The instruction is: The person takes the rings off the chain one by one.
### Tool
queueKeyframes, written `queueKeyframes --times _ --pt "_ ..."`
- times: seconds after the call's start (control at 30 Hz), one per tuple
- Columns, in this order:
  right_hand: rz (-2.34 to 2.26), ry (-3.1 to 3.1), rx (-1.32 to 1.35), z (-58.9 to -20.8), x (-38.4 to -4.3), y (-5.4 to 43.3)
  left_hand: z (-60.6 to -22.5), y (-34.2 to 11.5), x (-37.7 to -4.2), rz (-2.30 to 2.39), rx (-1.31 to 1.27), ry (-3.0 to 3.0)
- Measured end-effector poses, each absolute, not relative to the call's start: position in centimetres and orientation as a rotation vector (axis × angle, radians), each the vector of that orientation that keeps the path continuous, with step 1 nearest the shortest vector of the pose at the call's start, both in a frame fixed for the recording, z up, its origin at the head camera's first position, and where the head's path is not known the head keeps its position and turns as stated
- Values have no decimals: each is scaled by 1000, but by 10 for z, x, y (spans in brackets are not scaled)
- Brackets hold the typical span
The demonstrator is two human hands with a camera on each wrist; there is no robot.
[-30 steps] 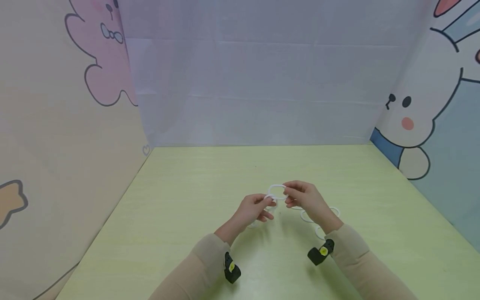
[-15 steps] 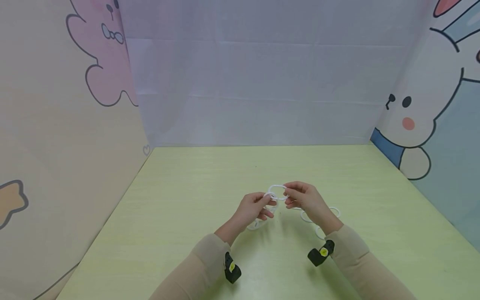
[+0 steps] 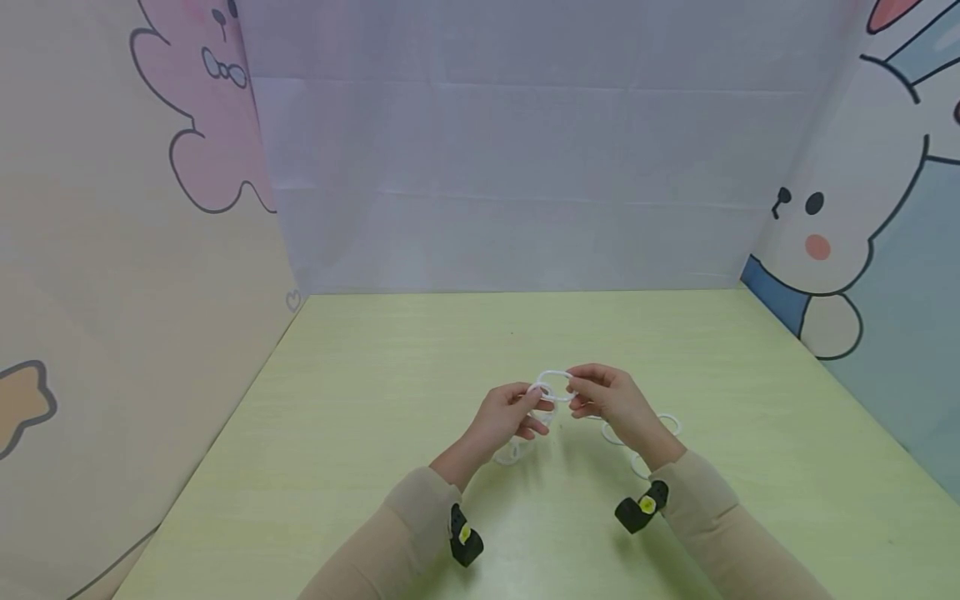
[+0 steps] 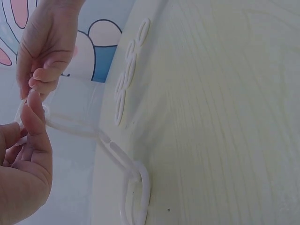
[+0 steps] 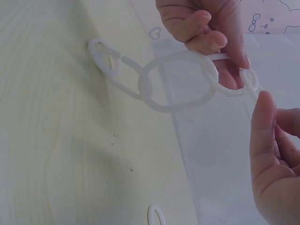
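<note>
Above the middle of the pale green table (image 3: 375, 358), an oval white link (image 3: 553, 372) is pinched at its right end between the thumb and fingertips of the right hand (image 3: 611, 400). At its left end it is crossed by a second white link (image 5: 228, 94), which is held in a pinch by the thumb and forefinger of the left hand (image 3: 510, 412); whether the two are hooked together cannot be told. The other fingers of both hands are kept loosely bent. From the second link, a short white chain (image 5: 159, 110) is hung down to the left and near side, with its lowest part beside the tabletop. Narrow gaps are seen in some of its links. On the table to the right, more white links (image 3: 640, 475) are laid flat, partly hidden by the right forearm. Beige sleeves (image 3: 382, 533) are worn, and black wrist devices (image 3: 467, 548) with yellow marks are strapped on. Along the far edge, a pale cloth (image 3: 525, 167) is hung; to the right, a cartoon rabbit (image 3: 832, 200) is printed.
</note>
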State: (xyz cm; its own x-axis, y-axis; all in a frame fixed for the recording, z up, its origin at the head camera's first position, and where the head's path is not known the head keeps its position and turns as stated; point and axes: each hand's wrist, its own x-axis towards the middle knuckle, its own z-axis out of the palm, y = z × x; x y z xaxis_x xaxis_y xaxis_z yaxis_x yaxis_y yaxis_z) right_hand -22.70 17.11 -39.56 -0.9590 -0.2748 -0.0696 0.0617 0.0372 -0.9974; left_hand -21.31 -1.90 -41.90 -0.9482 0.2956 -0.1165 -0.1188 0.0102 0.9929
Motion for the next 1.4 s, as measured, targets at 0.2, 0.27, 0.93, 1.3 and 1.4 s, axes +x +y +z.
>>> queueKeyframes --times 0.2,0.27,0.93,1.3,1.4 --pt "-2017 2059 -209 -396 -226 172 -418 -18 -213 2036 173 1985" --pt "-2019 2058 -205 -396 -226 172 -418 -17 -213 2050 176 1977" --pt "-1997 2071 -192 -395 -224 172 -417 -17 -209 2086 328 1939" --pt "-2003 2062 -191 -395 -224 171 -418 -18 -209 2097 353 1943" --pt "-2012 2055 -193 -395 -224 172 -418 -18 -210 2101 328 1947"
